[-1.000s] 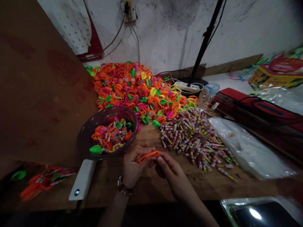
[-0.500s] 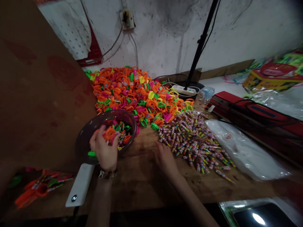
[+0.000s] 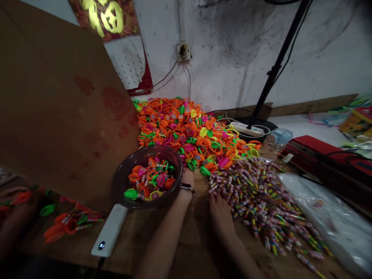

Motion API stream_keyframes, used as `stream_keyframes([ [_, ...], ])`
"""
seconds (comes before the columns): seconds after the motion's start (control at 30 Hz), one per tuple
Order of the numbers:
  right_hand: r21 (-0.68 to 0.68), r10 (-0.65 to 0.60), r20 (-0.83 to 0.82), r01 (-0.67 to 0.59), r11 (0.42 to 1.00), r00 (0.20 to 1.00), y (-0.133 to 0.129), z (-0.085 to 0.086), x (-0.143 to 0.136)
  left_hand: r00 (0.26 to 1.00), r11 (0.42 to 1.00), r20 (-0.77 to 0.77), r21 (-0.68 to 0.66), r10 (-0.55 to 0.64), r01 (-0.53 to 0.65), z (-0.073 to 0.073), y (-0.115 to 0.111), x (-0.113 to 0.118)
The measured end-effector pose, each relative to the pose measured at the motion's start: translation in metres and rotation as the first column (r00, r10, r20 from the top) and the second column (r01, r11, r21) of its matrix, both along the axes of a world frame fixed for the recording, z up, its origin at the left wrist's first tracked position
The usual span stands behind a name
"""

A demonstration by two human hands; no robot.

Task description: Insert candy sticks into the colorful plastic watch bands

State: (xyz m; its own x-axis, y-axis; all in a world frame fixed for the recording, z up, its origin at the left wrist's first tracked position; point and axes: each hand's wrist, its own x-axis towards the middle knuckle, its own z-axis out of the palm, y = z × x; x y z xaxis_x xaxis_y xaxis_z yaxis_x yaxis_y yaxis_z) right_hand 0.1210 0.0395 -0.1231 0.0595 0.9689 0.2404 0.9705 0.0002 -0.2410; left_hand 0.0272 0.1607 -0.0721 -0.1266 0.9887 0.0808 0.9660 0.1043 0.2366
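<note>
My left hand (image 3: pixel 187 179) reaches past the right side of a dark translucent bowl (image 3: pixel 117 179), a dark bracelet at its wrist. Its fingers are hard to make out near the heap of plastic toy watches (image 3: pixel 174 124) in orange, green, pink and yellow. Inside the bowl lie more toy watches (image 3: pixel 161 179) mixed with small wrapped sticks. My right hand (image 3: pixel 220 209) rests palm down on the wooden table, fingers stretched toward the near left edge of a pile of small printed wrapped sticks (image 3: pixel 255 197). Nothing shows in its grasp.
A white power bank (image 3: pixel 110 232) lies before the bowl, beside a cardboard sheet (image 3: pixel 72 116). At lower left, another person's blurred hand (image 3: pixel 21 211) is near orange watches (image 3: pixel 62 226). Plastic bags (image 3: pixel 316 217), a red machine (image 3: pixel 319 159), a power strip (image 3: pixel 247 129) and a black pole (image 3: pixel 279 62) stand right.
My left hand has left the bowl's contents and moved right, beyond the rim. The watch it handled is no longer seen in it. My right hand stays by the stick pile; the view has shifted.
</note>
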Motion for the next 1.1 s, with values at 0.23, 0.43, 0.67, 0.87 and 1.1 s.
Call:
stream_keyframes([
  [0.23,0.157,0.127,-0.825,0.007,0.988,0.551,-0.012,0.021,0.028,0.895,0.946,0.309,0.130,-0.322,0.295,0.012,-0.073,-0.016],
  [0.43,-0.067,-0.096,-0.958,-0.117,0.991,-0.270,-0.021,0.055,0.028,0.527,0.927,0.775,0.201,-0.348,0.317,0.022,-0.117,-0.034],
  [0.67,-0.034,-0.076,-0.973,-0.189,0.981,-0.219,-0.032,0.065,0.007,0.202,0.958,0.979,-0.032,-0.028,0.286,0.041,-0.126,-0.042],
  [0.87,0.070,0.007,-0.962,-0.221,0.973,-0.271,-0.039,0.070,0.014,0.332,0.918,0.895,0.173,-0.298,0.357,0.050,-0.128,-0.048],
  [1.1,0.173,0.214,-0.963,-0.235,0.957,0.166,-0.044,0.088,0.017,0.671,0.805,0.445,0.323,-0.593,0.498,0.055,-0.132,-0.054],
])
